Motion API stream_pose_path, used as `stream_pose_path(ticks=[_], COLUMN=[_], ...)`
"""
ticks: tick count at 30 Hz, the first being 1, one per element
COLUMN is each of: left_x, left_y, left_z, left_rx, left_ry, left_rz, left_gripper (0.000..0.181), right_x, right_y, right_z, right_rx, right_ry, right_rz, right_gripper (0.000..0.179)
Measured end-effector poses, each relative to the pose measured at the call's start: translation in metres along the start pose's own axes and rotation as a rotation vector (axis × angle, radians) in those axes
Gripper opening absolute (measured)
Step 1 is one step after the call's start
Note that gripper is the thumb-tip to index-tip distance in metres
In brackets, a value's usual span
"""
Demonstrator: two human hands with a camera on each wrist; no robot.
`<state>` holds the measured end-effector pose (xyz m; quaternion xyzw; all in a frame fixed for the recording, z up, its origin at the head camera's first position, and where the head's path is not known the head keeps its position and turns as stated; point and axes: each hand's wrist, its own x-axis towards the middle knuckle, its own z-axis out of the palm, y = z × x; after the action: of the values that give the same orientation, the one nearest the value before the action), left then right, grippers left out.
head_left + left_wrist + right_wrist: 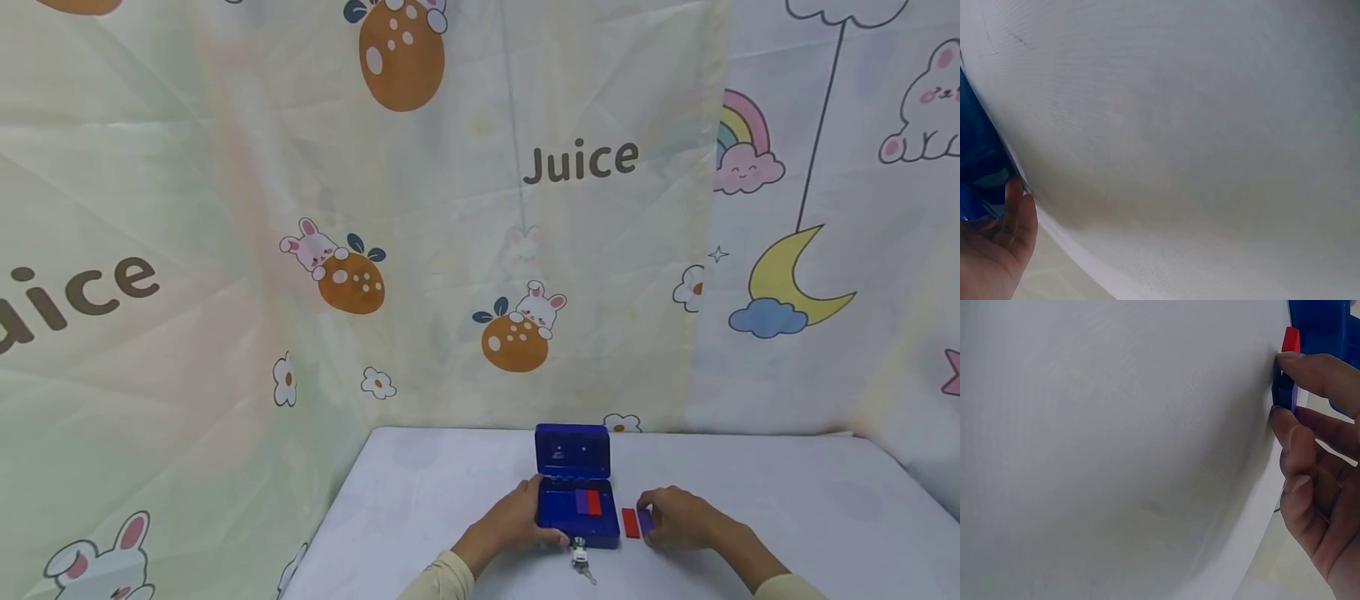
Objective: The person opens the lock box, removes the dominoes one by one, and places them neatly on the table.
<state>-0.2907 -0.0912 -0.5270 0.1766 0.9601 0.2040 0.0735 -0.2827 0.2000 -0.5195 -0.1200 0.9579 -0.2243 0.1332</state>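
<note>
A dark blue metal cash box (600, 542) sits on the table with its lid (572, 451) raised. My left hand (517, 518) grips its left side, fingers along the wall and thumb at the front. Inside lie a purple block (581, 502) and a red block (594, 502), side by side. To the right of the box, my right hand (681, 518) pinches another purple block (1286, 394) between thumb and fingers. Another red block (630, 523) lies between that hand and the box. Keys (581, 557) hang from the lock at the box's front.
A white cloth covers the table (450, 475). Behind and beside it hang printed curtains (442, 350) with rabbits, fruit and flowers. The raised lid stands at the back of the box.
</note>
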Motion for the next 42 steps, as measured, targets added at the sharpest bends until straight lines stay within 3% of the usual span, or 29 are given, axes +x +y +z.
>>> stream_pose_path(ticks=[19, 33, 42], left_x=[0.0013, 0.0028, 0.0019], left_y=[-0.0013, -0.0035, -0.0031], left_z=[0.0016, 0.0027, 0.0002], left_rx=[0.004, -0.010, 0.013], left_ry=[0.001, 0.030, 0.003], left_rz=[0.001, 0.045, 0.027], left_gripper=[0.113, 0.112, 0.113], right_x=[-0.0002, -0.0005, -0.0019], right_y=[-0.0007, -0.0012, -0.0028], right_z=[0.0008, 0.0001, -0.0011], right_rx=[0.007, 0.015, 0.023], right_ry=[-0.001, 0.006, 0.007], right_rz=[0.001, 0.011, 0.006], right_gripper=[0.035, 0.037, 0.035])
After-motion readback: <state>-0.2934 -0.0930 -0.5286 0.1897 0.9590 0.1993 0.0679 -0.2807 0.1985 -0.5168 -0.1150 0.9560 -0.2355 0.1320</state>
